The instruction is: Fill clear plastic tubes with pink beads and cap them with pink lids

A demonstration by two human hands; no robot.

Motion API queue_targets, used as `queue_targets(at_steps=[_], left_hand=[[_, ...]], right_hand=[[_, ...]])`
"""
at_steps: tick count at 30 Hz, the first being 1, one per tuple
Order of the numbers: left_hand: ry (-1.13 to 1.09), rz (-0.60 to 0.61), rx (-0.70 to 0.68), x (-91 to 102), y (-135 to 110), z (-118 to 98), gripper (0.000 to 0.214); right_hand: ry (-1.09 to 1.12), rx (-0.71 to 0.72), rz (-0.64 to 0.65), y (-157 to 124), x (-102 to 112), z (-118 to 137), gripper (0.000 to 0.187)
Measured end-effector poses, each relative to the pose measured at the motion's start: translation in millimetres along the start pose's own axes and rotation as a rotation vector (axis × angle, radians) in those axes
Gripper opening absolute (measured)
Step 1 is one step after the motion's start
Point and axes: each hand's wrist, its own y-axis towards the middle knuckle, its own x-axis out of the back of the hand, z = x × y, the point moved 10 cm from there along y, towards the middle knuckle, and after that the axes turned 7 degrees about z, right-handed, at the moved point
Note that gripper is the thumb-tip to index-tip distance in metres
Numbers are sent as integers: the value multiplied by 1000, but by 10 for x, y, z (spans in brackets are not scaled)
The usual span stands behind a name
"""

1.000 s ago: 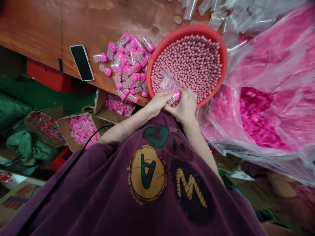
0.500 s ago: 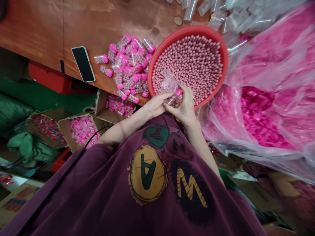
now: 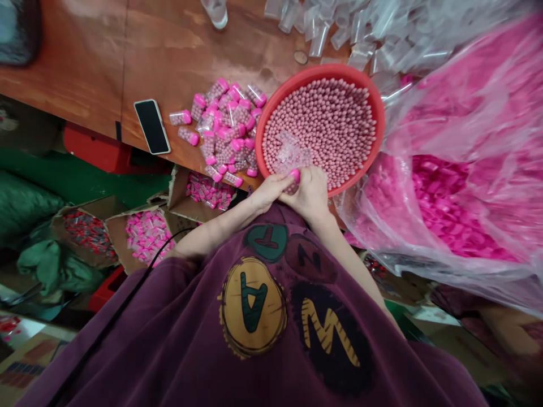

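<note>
Both hands meet over the near rim of a red bowl (image 3: 263,152) full of pink beads (image 3: 331,124). Between them is a small clear bottle with a pink cap (image 3: 294,174), mostly covered by fingers. My left hand (image 3: 267,192) pinches it near the cap. Closed around its other side is my right hand (image 3: 311,189), back turned up. A small heap of clear plastic pieces (image 3: 291,151) lies on the beads just beyond the hands. Left of the bowl, many filled pink-capped bottles (image 3: 227,127) are piled on the wooden table (image 3: 169,51).
A phone (image 3: 151,126) lies left of the pile. Empty clear tubes (image 3: 339,28) are heaped at the back right. A large plastic bag of pink caps (image 3: 449,198) borders the bowl on the right. Cardboard boxes of small bottles (image 3: 148,234) stand below the table edge.
The bottle has tipped more upright, cap now up, and my right fingers have wrapped further around it. The whole view has shifted, showing more of the table's far side.
</note>
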Motion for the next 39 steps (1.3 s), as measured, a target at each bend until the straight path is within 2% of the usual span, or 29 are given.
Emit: queue_targets(at_steps=[3, 6, 8, 9, 12, 14, 16, 18, 19, 21, 23, 24, 26, 29, 31, 33, 34, 36, 39], left_hand=[[180, -98, 13, 123, -22, 47, 31], [307, -170, -47, 275, -85, -83, 32], [366, -198, -124, 429, -133, -291, 27], [401, -226, -176, 542, -158, -435, 23], [633, -401, -359, 974, -234, -962, 18], [895, -536, -449, 1174, -255, -1271, 16], [1141, -648, -501, 1212, -232, -1455, 28], [1332, -667, -548, 1013, -143, -1498, 38], [1419, -600, -572, 806, -54, -1456, 41], [1569, -327, -589, 250, 180, -1244, 43], [1684, -60, -535, -277, 389, -976, 45], [1730, 25, -487, -471, 477, -874, 45], [1812, 122, -399, -719, 621, -779, 43], [1908, 112, -356, -802, 788, -939, 43], [1933, -4, -356, -716, 917, -1187, 47], [1931, -126, -337, -605, 1083, -1387, 50], [1925, -148, -323, -577, 1179, -1419, 50], [1864, -136, -327, -599, 1355, -1370, 49], [1767, -71, -342, -735, 1539, -1089, 42]], right_hand=[[75, -51, 71, -5, -210, -8, 47], [269, 74, 164, 63, -337, 101, 59], [393, 164, 180, 176, -322, 126, 67], [429, 151, 144, 265, -282, 62, 66], [398, -59, -21, 567, -174, -312, 53], [319, -158, -25, 733, -211, -483, 44], [288, -191, 20, 826, -283, -580, 38], [375, -255, -6, 803, -278, -729, 37], [435, -293, -35, 757, -252, -816, 39], [589, -335, -77, 651, -201, -964, 43], [723, -312, -74, 587, -163, -1033, 43], [773, -290, -68, 573, -145, -1046, 42], [844, -276, -77, 544, -113, -1076, 43], [869, -325, -141, 417, -56, -1147, 54], [854, -357, -185, 237, 25, -1232, 60], [790, -372, -234, -20, 199, -1419, 56], [735, -389, -269, -180, 328, -1578, 51], [575, -489, -363, -556, 645, -2055, 42], [285, -793, -473, -1092, 1072, -2975, 37]])
